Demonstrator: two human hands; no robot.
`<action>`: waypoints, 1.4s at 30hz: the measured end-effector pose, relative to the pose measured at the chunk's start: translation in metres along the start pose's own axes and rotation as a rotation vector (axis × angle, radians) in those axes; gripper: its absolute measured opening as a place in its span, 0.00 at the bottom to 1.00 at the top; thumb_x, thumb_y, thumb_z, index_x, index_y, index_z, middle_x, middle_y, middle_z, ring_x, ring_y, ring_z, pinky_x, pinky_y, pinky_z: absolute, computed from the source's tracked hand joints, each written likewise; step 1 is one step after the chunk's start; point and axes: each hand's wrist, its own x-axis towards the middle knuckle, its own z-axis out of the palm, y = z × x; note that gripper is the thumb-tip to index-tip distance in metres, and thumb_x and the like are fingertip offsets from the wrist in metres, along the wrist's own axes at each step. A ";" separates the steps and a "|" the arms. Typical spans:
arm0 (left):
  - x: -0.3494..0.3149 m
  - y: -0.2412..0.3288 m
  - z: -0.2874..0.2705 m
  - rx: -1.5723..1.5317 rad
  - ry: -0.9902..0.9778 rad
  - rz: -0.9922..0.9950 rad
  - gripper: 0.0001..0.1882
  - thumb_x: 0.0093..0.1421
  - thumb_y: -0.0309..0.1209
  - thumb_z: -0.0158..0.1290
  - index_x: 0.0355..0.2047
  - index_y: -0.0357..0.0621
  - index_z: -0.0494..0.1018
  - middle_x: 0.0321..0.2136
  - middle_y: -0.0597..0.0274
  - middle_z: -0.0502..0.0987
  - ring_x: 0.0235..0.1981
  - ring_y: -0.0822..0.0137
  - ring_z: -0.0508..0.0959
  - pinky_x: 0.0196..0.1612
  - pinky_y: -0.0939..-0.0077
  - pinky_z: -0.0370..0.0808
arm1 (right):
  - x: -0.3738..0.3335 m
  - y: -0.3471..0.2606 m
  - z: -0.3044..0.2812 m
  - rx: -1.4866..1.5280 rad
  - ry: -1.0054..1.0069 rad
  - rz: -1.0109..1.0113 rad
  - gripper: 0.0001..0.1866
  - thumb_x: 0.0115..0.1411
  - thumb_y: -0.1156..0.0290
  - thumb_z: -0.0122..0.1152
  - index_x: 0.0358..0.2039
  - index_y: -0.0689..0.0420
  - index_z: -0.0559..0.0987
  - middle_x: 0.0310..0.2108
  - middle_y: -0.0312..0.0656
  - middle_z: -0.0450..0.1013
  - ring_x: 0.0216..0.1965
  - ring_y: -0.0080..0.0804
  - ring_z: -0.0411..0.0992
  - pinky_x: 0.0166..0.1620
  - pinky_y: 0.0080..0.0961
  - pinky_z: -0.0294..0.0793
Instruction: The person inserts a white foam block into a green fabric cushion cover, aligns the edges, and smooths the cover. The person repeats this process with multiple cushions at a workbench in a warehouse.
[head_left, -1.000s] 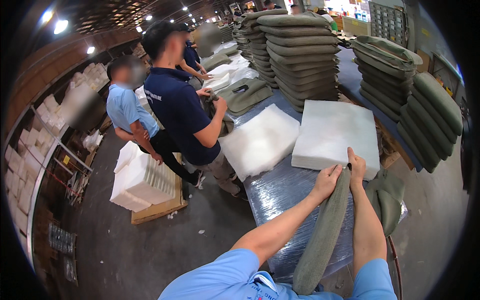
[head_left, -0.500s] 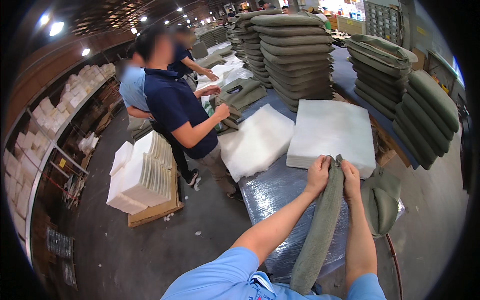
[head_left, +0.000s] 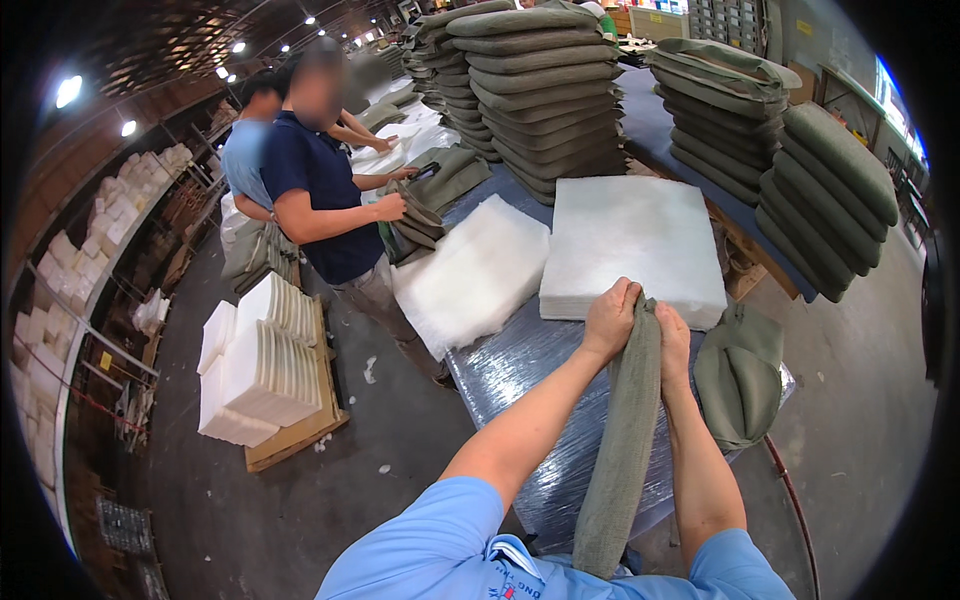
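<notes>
My left hand (head_left: pixel 608 322) and my right hand (head_left: pixel 674 340) are close together over the near part of the table, fingers closed on the far end of an olive-green fabric cover (head_left: pixel 622 440). The cover hangs as a long, narrow fold from my hands back toward my body. Just beyond my hands lies a neat stack of white padding sheets (head_left: pixel 640 235). One loose white padding sheet (head_left: pixel 475 272) slants to its left. To the right of my right hand, a crumpled green cover (head_left: pixel 740 375) rests at the table's edge.
Plastic film covers the table (head_left: pixel 520 400). Tall stacks of green cushions (head_left: pixel 545 100) stand behind, with more cushions (head_left: pixel 828 200) at right. A co-worker in a navy shirt (head_left: pixel 320 180) handles green fabric at left. White foam blocks (head_left: pixel 265 365) sit on the floor. A hose (head_left: pixel 790 500) hangs at right.
The view has shifted, so the table and stacks sit lower-angled and further left. Both my hands keep their hold on the green cover. The co-worker's hands have moved lower over the fabric.
</notes>
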 end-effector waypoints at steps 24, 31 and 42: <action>-0.015 -0.014 0.006 -0.167 -0.113 -0.269 0.22 0.76 0.46 0.44 0.41 0.37 0.75 0.35 0.41 0.80 0.39 0.42 0.80 0.43 0.56 0.74 | 0.007 0.011 0.000 -0.083 0.087 -0.021 0.17 0.76 0.60 0.55 0.36 0.60 0.81 0.29 0.28 0.74 0.31 0.15 0.67 0.36 0.19 0.68; -0.017 -0.033 0.011 -0.192 -0.150 -0.293 0.23 0.76 0.47 0.44 0.45 0.40 0.77 0.39 0.41 0.82 0.43 0.45 0.82 0.46 0.57 0.76 | 0.025 0.019 -0.003 -0.298 0.107 -0.011 0.19 0.74 0.59 0.56 0.32 0.61 0.79 0.27 0.31 0.73 0.30 0.18 0.66 0.35 0.24 0.68; -0.056 0.012 -0.035 -0.080 -0.033 -0.141 0.25 0.73 0.38 0.51 0.66 0.41 0.67 0.59 0.44 0.71 0.60 0.53 0.70 0.62 0.59 0.67 | 0.006 0.000 -0.022 -0.503 0.218 0.029 0.22 0.75 0.55 0.54 0.56 0.61 0.77 0.42 0.41 0.77 0.44 0.25 0.72 0.50 0.27 0.72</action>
